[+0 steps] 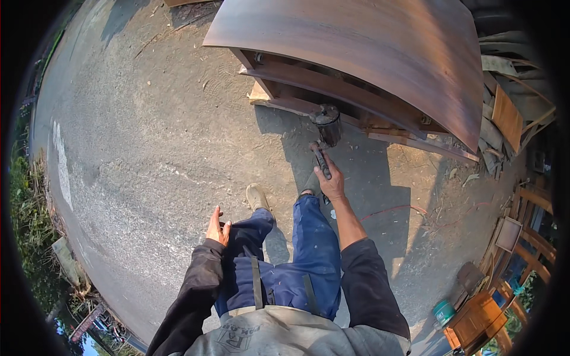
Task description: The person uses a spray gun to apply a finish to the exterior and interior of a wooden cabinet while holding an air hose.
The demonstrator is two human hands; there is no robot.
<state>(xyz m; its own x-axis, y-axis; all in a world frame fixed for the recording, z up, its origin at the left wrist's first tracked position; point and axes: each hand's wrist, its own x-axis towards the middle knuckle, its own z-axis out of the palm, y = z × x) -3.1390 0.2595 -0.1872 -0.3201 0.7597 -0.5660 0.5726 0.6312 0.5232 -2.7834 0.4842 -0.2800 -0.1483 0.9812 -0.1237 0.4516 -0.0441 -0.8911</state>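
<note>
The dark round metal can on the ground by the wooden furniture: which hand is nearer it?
Right. The right hand, holding a dark tool, is just below the dark round metal can; the left hand hangs far lower-left.

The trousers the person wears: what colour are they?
Blue, with pale flecks on the trousers; the head view shows them, between both hands.

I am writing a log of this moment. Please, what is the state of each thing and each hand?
right hand: shut on spray gun
spray gun: held out in front, cup lidded
left hand: open, holding nothing
wooden cabinet: lying on blocks, brown-coated
small green can: upright on ground
</note>
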